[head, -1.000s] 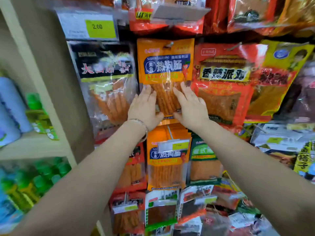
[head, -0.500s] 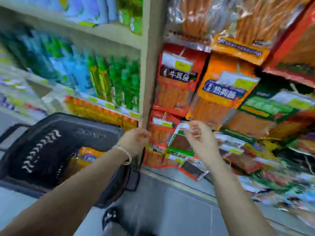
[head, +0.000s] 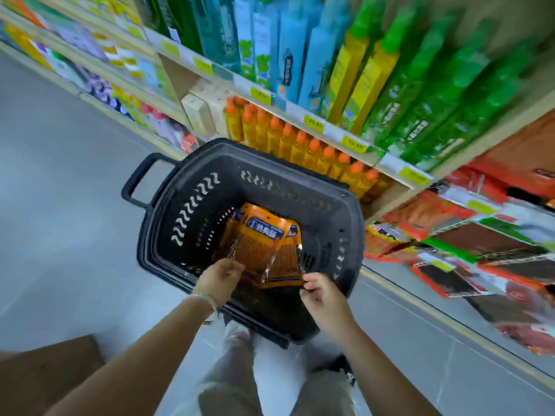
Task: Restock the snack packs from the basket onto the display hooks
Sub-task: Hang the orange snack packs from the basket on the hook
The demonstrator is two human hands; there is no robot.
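Orange snack packs (head: 264, 244) lie stacked in the black basket (head: 168, 211) on the floor. Their near edges are pinched by left hand (head: 219, 279) and right hand (head: 322, 292) — slippery film; several packs may be lifted and spill.

Person, seen from above, head-worn view.
- Left hand (head: 220, 279): bare, no rings visible. Thin bracelet (head: 204, 296) at the wrist, pale with a green section.
- Right hand (head: 322, 298): bare, nothing worn at the wrist.
- Both forearms: bare to the picture edge, no sleeves in view.
- Trousers (head: 279, 370): light, whitish-grey cloth, blurred.
- Shoe (head: 344, 369): dark, with small white marking, partly hidden beneath the right forearm.
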